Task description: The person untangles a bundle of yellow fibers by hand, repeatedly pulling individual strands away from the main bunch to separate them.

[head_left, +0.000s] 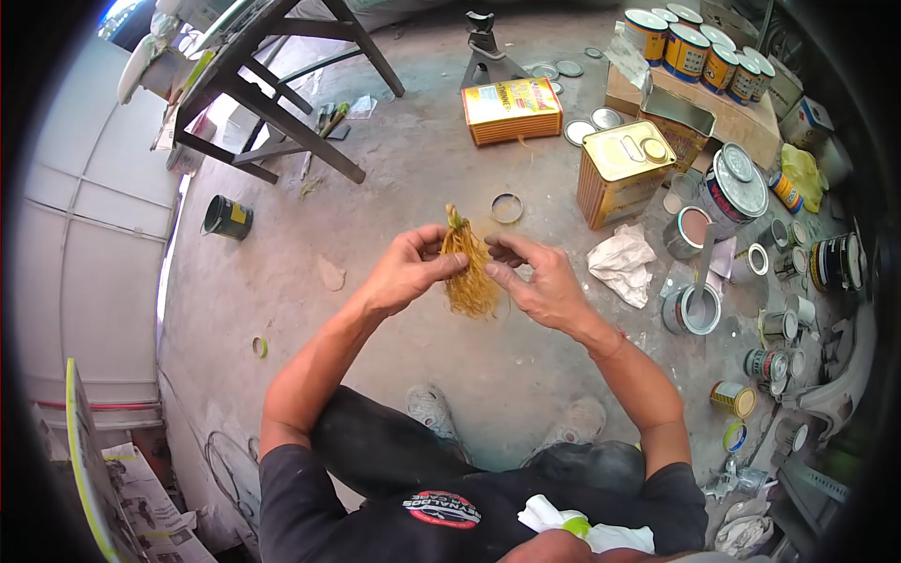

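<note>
A bundle of frayed yellow fibre strands (472,289), bound with green near its top, hangs loose-ended in front of me. My left hand (404,269) pinches it from the left, thumb across the strands and fingers behind. On the other side, my right hand (544,283) has its thumb and fingers apart and curved towards the fringe. Whether its fingertips touch any strands is hard to tell. Beyond the bundle, a small round ring-like lid (507,208) lies on the concrete floor.
Rectangular tins, one lying (512,111) and one upright (624,174), stand ahead. Several paint cans (737,183) crowd the right, near a crumpled white cloth (621,266). A dark trestle (282,117) rises at upper left; a black can (227,218) lies nearby.
</note>
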Demonstrator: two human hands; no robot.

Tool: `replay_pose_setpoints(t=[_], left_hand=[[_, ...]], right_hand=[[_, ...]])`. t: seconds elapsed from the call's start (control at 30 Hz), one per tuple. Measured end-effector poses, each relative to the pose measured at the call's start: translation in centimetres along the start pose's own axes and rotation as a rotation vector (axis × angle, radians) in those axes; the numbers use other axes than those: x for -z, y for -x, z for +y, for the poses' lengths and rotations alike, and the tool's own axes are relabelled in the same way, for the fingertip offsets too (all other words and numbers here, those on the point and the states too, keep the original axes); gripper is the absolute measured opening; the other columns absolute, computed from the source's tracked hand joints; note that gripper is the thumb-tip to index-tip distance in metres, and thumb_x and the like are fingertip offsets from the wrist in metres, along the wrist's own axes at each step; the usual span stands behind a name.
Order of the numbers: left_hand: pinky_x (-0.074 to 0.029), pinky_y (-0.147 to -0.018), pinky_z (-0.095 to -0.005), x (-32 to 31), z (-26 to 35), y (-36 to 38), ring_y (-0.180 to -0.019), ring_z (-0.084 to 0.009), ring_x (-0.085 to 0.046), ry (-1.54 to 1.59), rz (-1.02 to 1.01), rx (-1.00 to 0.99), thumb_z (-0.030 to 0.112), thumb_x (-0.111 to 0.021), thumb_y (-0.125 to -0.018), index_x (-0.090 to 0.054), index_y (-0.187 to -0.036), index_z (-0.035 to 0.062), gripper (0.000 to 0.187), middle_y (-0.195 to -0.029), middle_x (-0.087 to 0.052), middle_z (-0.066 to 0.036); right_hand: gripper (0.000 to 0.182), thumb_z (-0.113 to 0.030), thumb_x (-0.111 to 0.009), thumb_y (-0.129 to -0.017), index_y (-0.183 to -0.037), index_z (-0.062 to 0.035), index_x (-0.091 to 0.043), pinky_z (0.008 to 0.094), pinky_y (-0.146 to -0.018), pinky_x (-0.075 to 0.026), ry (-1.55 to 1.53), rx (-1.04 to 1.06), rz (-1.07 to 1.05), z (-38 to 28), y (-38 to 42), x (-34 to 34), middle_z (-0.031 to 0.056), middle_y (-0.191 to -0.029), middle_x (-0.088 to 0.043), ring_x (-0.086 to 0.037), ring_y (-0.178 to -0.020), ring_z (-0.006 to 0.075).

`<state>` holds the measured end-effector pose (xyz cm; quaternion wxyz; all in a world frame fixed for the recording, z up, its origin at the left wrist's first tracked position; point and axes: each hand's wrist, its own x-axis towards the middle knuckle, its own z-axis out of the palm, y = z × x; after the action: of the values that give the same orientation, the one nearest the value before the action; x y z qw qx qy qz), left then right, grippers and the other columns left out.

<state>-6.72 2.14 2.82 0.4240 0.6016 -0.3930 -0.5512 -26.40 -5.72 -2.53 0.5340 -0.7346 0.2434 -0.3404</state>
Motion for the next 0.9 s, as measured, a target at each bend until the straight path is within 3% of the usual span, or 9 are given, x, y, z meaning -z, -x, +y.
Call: replay_pose_setpoints(t=[0.1, 0.23, 0.37, 0.43, 0.5, 0.57, 0.67, 0.77, 0.9], left_hand=[[-0.052, -0.090, -0.0342, -1.1, -0.1, 0.5, -0.100, -0.0158, -0.062, 0.005, -0.080, -0.037, 0.017, -0.067, -0.090, -0.058, -0.119, 0.0006, 0.035, -0.109, -0.065, -0.007], [-0.050, -0.094, -0.0329, -1.9, 1.0, 1.1, -0.100, -0.0152, -0.062, 0.183, -0.026, 0.216, 0.018, -0.066, -0.092, -0.058, -0.119, 0.0018, 0.032, -0.103, -0.065, -0.005], [-0.051, -0.088, -0.0300, -1.1, 0.6, 0.8, -0.093, -0.0139, -0.062, 0.034, -0.152, 0.255, 0.021, -0.066, -0.093, -0.060, -0.113, 0.0025, 0.028, -0.096, -0.064, -0.003], [-0.049, -0.077, -0.0274, -0.7, -0.3, 0.5, -0.085, -0.0108, -0.059, -0.087, -0.235, 0.025, 0.021, -0.064, -0.094, -0.062, -0.108, 0.0032, 0.023, -0.091, -0.062, 0.000], [-0.047, -0.073, -0.0266, -0.6, -0.7, 0.7, -0.083, -0.0094, -0.057, -0.128, -0.213, 0.015, 0.021, -0.064, -0.094, -0.062, -0.106, 0.0038, 0.021, -0.090, -0.061, 0.001], [-0.045, -0.070, -0.0258, -1.0, -1.2, 0.9, -0.080, -0.0080, -0.055, -0.161, -0.191, 0.010, 0.021, -0.063, -0.095, -0.063, -0.105, 0.0044, 0.019, -0.089, -0.060, 0.002], [-0.044, -0.070, -0.0253, -1.7, -2.4, 0.8, -0.081, -0.0076, -0.054, -0.571, -0.069, -0.180, 0.020, -0.061, -0.096, -0.062, -0.105, 0.0038, 0.019, -0.088, -0.060, 0.001], [-0.045, -0.066, -0.0270, -2.1, -2.0, 0.5, -0.077, -0.0097, -0.055, -0.155, -0.095, -0.063, 0.020, -0.061, -0.095, -0.063, -0.104, 0.0034, 0.019, -0.084, -0.061, -0.001], [-0.045, -0.062, -0.0287, -2.9, -0.4, 1.4, -0.070, -0.0098, -0.055, -0.714, -0.009, -0.152, 0.020, -0.063, -0.094, -0.065, -0.102, 0.0056, 0.016, -0.076, -0.061, -0.001]], right_hand=[[0.021, -0.017, -0.070, -0.085, -0.095, 0.0013, -0.069, 0.0335, -0.069, -0.052, -0.041, 0.057, 0.087, -0.4, 0.3, -0.5, 0.0154, -0.083, -0.070, -0.068, -0.076, 0.0231], [0.016, -0.015, -0.069, -0.084, -0.088, 0.0006, -0.069, 0.0314, -0.063, -0.050, -0.060, -0.124, -0.027, 0.1, 1.8, -0.1, 0.0114, -0.075, -0.068, -0.065, -0.068, 0.0196], [0.014, -0.014, -0.069, -0.085, -0.085, -0.0007, -0.068, 0.0273, -0.062, -0.047, 0.002, -0.132, -0.154, -0.4, 2.1, 0.5, 0.0077, -0.076, -0.066, -0.060, -0.068, 0.0136], [0.014, -0.015, -0.069, -0.085, -0.087, -0.0009, -0.068, 0.0263, -0.065, -0.047, -0.043, -0.097, -0.133, 0.6, 2.1, 0.7, 0.0062, -0.079, -0.066, -0.058, -0.072, 0.0119], [0.016, -0.016, -0.069, -0.085, -0.090, -0.0011, -0.067, 0.0254, -0.069, -0.046, -0.091, -0.062, -0.115, 1.4, 2.2, 0.5, 0.0046, -0.082, -0.065, -0.057, -0.075, 0.0102], [0.021, -0.019, -0.065, -0.089, -0.099, -0.0008, -0.065, 0.0258, -0.075, -0.044, -0.712, -0.339, -0.208, 1.9, 2.6, 0.2, 0.0025, -0.088, -0.062, -0.054, -0.082, 0.0092], [0.024, -0.021, -0.058, -0.094, -0.102, 0.0008, -0.062, 0.0271, -0.075, -0.044, -0.801, -0.373, -0.275, 2.3, 2.8, -0.2, 0.0002, -0.085, -0.059, -0.052, -0.080, 0.0093], [0.021, -0.018, -0.053, -0.092, -0.095, -0.0005, -0.063, 0.0270, -0.074, -0.044, -0.395, -0.305, -0.443, 1.7, 2.5, 0.9, 0.0029, -0.082, -0.058, -0.052, -0.079, 0.0106], [0.019, -0.015, -0.053, -0.085, -0.087, 0.0004, -0.063, 0.0282, -0.075, -0.044, -0.055, -0.284, -0.442, 0.9, 2.2, 1.0, 0.0076, -0.081, -0.058, -0.055, -0.079, 0.0146]])
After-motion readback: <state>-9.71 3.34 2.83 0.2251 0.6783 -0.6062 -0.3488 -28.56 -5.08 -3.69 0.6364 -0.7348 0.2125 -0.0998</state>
